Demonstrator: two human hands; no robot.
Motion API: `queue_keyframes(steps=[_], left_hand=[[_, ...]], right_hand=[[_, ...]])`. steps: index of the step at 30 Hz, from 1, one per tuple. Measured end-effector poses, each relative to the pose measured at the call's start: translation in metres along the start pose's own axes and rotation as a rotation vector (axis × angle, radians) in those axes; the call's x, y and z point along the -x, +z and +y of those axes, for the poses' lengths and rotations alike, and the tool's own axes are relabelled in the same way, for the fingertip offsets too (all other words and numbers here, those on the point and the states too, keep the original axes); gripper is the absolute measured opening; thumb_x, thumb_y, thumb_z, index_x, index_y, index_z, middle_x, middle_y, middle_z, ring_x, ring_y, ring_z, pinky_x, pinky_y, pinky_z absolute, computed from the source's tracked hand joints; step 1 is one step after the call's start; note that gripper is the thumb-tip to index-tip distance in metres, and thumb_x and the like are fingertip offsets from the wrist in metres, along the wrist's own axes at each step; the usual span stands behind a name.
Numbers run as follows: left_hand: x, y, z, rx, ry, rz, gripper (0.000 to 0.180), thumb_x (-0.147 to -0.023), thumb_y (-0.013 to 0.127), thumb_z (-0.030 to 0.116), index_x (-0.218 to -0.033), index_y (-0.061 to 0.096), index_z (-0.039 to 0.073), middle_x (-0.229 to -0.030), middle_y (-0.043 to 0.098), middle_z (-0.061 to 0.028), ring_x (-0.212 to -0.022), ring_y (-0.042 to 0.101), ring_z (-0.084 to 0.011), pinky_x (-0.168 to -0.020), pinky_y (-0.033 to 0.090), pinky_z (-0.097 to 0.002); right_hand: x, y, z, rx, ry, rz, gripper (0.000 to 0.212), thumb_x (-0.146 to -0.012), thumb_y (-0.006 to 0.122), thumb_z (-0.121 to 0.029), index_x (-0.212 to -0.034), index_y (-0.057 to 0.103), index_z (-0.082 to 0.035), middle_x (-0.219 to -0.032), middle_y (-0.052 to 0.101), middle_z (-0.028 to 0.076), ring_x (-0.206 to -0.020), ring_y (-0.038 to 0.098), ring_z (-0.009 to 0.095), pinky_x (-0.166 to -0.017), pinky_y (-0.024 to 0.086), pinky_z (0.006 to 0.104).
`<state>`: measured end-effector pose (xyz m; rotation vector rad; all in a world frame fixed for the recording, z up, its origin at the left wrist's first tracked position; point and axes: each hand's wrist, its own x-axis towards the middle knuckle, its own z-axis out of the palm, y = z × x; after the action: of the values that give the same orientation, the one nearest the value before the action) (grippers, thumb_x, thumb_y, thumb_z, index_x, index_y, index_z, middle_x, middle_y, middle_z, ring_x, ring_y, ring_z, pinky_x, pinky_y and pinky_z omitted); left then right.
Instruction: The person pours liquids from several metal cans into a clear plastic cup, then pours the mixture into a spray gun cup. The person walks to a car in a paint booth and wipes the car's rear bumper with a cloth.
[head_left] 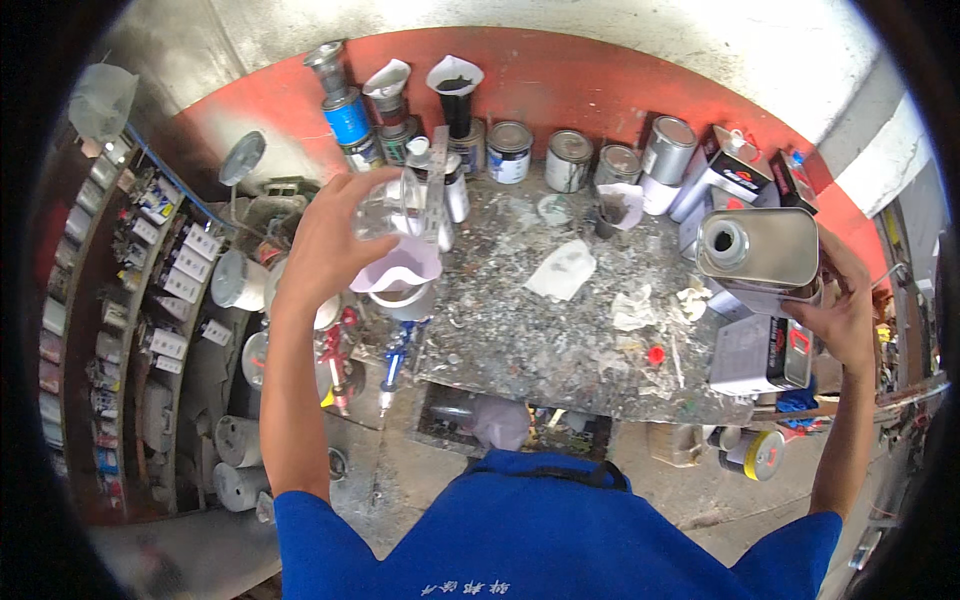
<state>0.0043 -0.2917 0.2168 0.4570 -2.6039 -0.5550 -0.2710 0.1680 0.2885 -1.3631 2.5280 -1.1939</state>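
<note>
My left hand (335, 235) grips a clear plastic cup (388, 207), tipped above a pale paint strainer (398, 262). That strainer sits in the white cup (410, 303) of a spray gun with a blue body (397, 362). Beside it hangs a red spray gun (335, 355) at the bench's left edge. On the right, my right hand (845, 315) is wrapped round a rectangular metal can (783, 245), its round spout uncapped. Whether any liquid is in the clear cup cannot be made out.
Paint tins (510, 152) and strainers line the back of the paint-stained bench (500, 330). A paper sheet (562, 270), crumpled tissue (633, 308) and a red cap (656, 355) lie on it. Another rectangular can (745, 355) stands at right; shelves of small containers (180, 270) are at left.
</note>
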Motion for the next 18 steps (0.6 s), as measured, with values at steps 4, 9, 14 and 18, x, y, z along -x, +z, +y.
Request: queue_keyframes(steps=[4, 9, 14, 18], left_hand=[[0.013, -0.005, -0.009, -0.245, -0.026, -0.065, 0.065, -0.068, 0.077, -0.003, -0.127, 0.066, 0.020, -0.122, 0.061, -0.0108, -0.122, 0.056, -0.0296, -0.097, 0.052, -0.0419], [0.017, -0.001, -0.013, -0.405, 0.088, -0.092, 0.061, -0.067, 0.071, -0.009, -0.121, 0.069, 0.019, -0.122, 0.061, -0.0108, -0.122, 0.056, -0.0312, -0.095, 0.054, -0.0433], [0.017, 0.004, -0.016, -0.469, 0.117, -0.083, 0.061, -0.067, 0.070, -0.010, -0.121, 0.069, 0.018, -0.122, 0.061, -0.0115, -0.121, 0.057, -0.0324, -0.095, 0.054, -0.0432], [0.019, 0.003, -0.016, -0.320, 0.019, -0.072, 0.061, -0.068, 0.075, 0.000, -0.126, 0.067, 0.017, -0.122, 0.062, -0.0125, -0.120, 0.058, -0.0337, -0.095, 0.053, -0.0435]], right_hand=[[-0.006, 0.013, 0.010, 0.080, -0.051, 0.014, 0.086, -0.054, 0.083, -0.007, -0.137, 0.059, 0.003, -0.127, 0.068, 0.012, -0.121, 0.061, 0.022, -0.109, 0.042, 0.0364], [-0.011, 0.019, 0.008, 0.109, -0.082, -0.022, 0.086, -0.053, 0.082, -0.005, -0.135, 0.059, 0.003, -0.125, 0.068, 0.013, -0.118, 0.063, 0.022, -0.108, 0.042, 0.0352], [-0.009, 0.019, 0.006, 0.130, -0.094, -0.022, 0.086, -0.052, 0.082, -0.003, -0.135, 0.061, 0.002, -0.126, 0.068, 0.012, -0.118, 0.063, 0.022, -0.108, 0.043, 0.0357], [-0.007, 0.016, 0.007, 0.127, -0.064, -0.027, 0.087, -0.051, 0.082, -0.002, -0.136, 0.060, 0.001, -0.127, 0.068, 0.012, -0.119, 0.063, 0.022, -0.109, 0.043, 0.0357]])
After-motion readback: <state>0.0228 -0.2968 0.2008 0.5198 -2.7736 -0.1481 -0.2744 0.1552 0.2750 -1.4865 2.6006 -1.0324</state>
